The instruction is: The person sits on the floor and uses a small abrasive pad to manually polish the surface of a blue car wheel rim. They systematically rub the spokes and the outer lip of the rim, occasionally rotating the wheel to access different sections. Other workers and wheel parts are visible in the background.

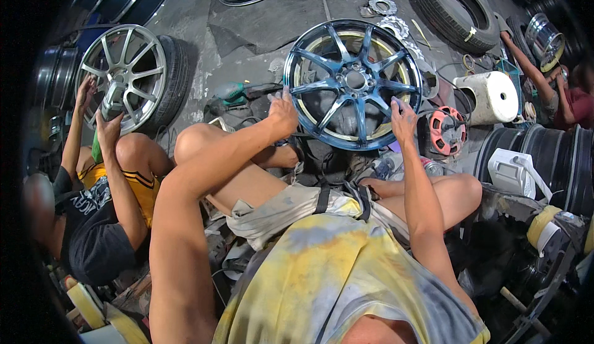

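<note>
A blue alloy wheel rim (336,86) with several spokes is tilted up in front of my knees. Its finish looks patchy, with bare metal showing along the spokes and a yellowish inner barrel. My left hand (283,113) grips the rim's left edge, its fingers curled at the lip. On the lower right edge, my right hand (403,121) holds the rim too, with part of its fingers hidden. A green power tool (232,94) with a cord lies on the floor to the left of my left hand.
At left, a co-worker holds a tool against a silver rim (122,74) leaning on a tire (173,81). Another person's arm (526,59) reaches in at far right. A tire (456,11), a white stool (489,98), a red reel (447,131) and a white box (512,172) stand rightward.
</note>
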Available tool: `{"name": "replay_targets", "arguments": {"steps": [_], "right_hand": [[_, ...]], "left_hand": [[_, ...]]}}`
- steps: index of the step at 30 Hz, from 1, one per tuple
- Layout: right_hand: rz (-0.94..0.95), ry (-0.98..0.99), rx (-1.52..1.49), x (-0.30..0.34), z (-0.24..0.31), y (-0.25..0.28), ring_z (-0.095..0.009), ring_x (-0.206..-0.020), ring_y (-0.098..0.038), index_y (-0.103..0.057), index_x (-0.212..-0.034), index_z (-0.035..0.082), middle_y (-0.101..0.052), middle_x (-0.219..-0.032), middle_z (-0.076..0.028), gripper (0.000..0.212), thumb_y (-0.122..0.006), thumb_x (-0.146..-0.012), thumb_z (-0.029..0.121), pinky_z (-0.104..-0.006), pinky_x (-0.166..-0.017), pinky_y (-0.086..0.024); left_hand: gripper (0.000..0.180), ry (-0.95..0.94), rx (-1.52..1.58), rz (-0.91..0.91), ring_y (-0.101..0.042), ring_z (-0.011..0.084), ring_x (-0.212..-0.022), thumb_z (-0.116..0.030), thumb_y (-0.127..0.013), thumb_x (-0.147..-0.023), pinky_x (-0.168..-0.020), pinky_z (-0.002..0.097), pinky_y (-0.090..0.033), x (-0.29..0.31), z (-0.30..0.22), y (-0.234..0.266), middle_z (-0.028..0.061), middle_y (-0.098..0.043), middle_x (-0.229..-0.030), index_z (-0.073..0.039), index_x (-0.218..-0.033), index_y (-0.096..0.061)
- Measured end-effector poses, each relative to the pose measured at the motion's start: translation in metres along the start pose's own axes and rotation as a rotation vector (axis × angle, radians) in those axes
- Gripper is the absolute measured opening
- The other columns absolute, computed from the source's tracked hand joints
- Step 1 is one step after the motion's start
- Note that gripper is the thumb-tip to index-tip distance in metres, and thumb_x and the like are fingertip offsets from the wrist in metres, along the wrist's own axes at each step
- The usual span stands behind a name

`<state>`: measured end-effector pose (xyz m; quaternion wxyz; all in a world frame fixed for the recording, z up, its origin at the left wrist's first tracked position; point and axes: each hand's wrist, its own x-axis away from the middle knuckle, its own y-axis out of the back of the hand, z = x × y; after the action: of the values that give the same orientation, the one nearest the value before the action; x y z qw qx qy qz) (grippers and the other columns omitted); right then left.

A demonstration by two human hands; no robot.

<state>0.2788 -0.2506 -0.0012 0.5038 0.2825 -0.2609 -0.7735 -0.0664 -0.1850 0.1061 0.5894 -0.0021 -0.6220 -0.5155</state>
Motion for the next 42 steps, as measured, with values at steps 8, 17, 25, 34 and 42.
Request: {"name": "replay_targets", "arguments": {"steps": [8,17,25,34,42], "right_hand": [[0.009,-0.05,-0.043,0.001,0.002,-0.005,-0.043,-0.098,-0.069,-0.074,-0.111,-0.002,-0.072,-0.105,-0.025,0.037,-0.059,-0.1,0.03,-0.0454,-0.089,-0.052],[0.016,-0.02,-0.009,0.0,0.003,-0.004,-0.043,-0.099,-0.069,-0.075,-0.11,-0.001,-0.073,-0.105,-0.024,0.036,-0.057,-0.101,0.029,-0.0457,-0.09,-0.052],[0.031,-0.045,-0.011,-0.001,0.001,-0.006,-0.043,-0.1,-0.068,-0.074,-0.111,-0.001,-0.072,-0.106,-0.024,0.037,-0.057,-0.102,0.031,-0.0467,-0.09,-0.052],[0.013,-0.022,-0.045,0.0,-0.001,-0.01,-0.04,-0.097,-0.07,-0.073,-0.113,-0.002,-0.073,-0.105,-0.024,0.036,-0.059,-0.102,0.029,-0.0448,-0.09,-0.052],[0.457,-0.4,-0.249,-0.031,-0.04,0.028,-0.019,-0.081,-0.068,-0.076,-0.112,0.002,-0.074,-0.09,-0.01,0.033,-0.065,-0.101,0.031,-0.0314,-0.072,-0.051]], "left_hand": [[0.043,-0.172,0.314,-0.23,-0.068,0.0498,-0.111,-0.031,-0.058,-0.098,-0.107,0.0566,-0.049,-0.026,0.006,-0.025,0.0377,-0.053,-0.142,0.006,-0.111,-0.074],[0.05,0.033,1.149,-0.4,-0.056,0.0532,-0.127,-0.04,-0.054,-0.102,-0.111,0.0519,-0.045,-0.022,0.005,-0.037,0.0402,-0.051,-0.142,0.006,-0.106,-0.074],[0.047,0.011,1.433,-0.435,-0.067,0.0477,-0.113,-0.036,-0.057,-0.103,-0.1,0.0472,-0.051,-0.037,0.009,-0.051,0.0308,-0.061,-0.136,0.007,-0.111,-0.073],[0.051,0.099,1.475,-0.295,-0.078,0.032,-0.092,-0.031,-0.05,-0.107,-0.08,0.0405,-0.063,-0.028,0.005,-0.031,0.0258,-0.071,-0.106,0.017,-0.116,-0.065],[0.053,-0.09,2.005,-0.248,-0.077,0.0377,-0.093,-0.03,-0.051,-0.107,-0.078,0.0393,-0.065,-0.027,0.025,0.004,0.0293,-0.062,-0.13,0.014,-0.136,-0.054]]}}
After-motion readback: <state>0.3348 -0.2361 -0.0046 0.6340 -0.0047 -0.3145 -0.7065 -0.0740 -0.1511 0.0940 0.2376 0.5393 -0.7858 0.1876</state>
